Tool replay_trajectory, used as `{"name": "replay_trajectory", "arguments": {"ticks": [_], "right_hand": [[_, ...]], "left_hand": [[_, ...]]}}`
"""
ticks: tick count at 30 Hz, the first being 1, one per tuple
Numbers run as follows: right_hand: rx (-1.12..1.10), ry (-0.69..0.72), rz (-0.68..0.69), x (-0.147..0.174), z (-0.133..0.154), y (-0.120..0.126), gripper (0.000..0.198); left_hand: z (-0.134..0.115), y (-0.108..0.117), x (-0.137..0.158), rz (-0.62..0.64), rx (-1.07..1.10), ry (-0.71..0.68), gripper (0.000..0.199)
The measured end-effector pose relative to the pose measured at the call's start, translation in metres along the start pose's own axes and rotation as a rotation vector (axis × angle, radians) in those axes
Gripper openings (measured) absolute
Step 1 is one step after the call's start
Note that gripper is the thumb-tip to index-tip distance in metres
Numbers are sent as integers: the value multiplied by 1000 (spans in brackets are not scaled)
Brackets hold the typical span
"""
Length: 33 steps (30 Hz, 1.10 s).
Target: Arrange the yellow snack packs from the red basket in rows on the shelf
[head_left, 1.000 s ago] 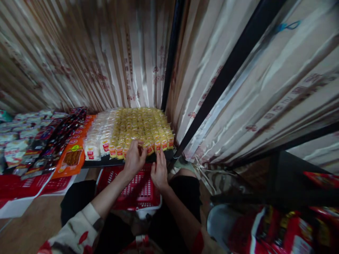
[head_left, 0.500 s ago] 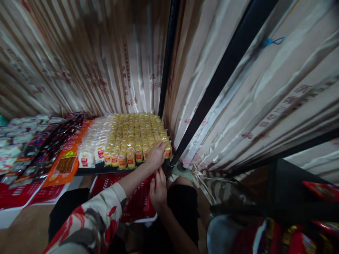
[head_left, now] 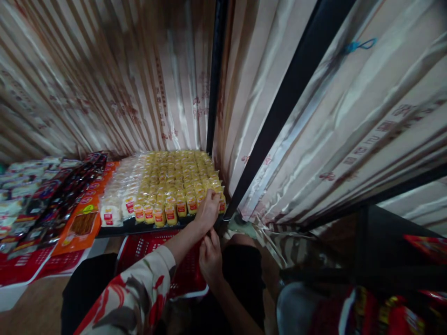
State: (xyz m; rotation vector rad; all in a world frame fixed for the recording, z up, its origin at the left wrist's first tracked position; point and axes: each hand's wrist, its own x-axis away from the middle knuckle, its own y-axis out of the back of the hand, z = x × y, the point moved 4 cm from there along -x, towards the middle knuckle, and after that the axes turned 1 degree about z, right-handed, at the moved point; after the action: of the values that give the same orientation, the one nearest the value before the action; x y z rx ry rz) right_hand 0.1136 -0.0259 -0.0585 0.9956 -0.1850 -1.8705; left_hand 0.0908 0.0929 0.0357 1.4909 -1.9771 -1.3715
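Rows of small yellow snack packs point(head_left: 174, 177) in clear wrappers stand on a black shelf point(head_left: 139, 229). At the front right corner of these rows, my left hand point(head_left: 207, 211) is closed with bent fingers on one of the packs, which it mostly covers. Lower down, just below my left wrist, is my right hand point(head_left: 211, 258). Its fingers are pressed together near the shelf's front edge, and what they hold, if anything, is hidden. White packs point(head_left: 120, 200) with red labels adjoin the yellow ones on the left.
Orange snack bags point(head_left: 82, 223), dark bags point(head_left: 66, 195) and pale packets point(head_left: 21, 186) lie farther left. A red basket point(head_left: 139, 249) is under the shelf. A black post point(head_left: 279, 102) slants up beside my hands, before a printed curtain point(head_left: 167, 83). Red packages point(head_left: 394, 311) sit lower right.
My left hand's fingers have drawn in and bent more at the front right packs. My right hand has shifted slightly down and stays below the left wrist. The view has moved a little.
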Motion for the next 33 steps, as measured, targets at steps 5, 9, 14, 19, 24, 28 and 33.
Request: {"name": "replay_trajectory", "arguments": {"ticks": [5,9,14,19,24,28,33], "right_hand": [[3,-8,19,0,0,0,30],[-25,-13,30,-2,2,1,32],[-75,-55,14,9,-4,-1,33],[-148,-4,59,16,-1,0,35],[-129,77,132,6,18,-2,37],[-125,167,275,-8,44,-19,44],[-162,274,343,-30,68,-46,53]], "left_hand": [[-3,-2,0,49,-133,45,26],[-7,-2,1,57,-132,72,30],[-12,1,16,45,-63,80,44],[-2,13,64,-52,-18,78,39],[38,41,125,-338,-114,161,36],[67,59,155,-432,-174,224,43],[87,65,160,-431,-189,243,48]]}}
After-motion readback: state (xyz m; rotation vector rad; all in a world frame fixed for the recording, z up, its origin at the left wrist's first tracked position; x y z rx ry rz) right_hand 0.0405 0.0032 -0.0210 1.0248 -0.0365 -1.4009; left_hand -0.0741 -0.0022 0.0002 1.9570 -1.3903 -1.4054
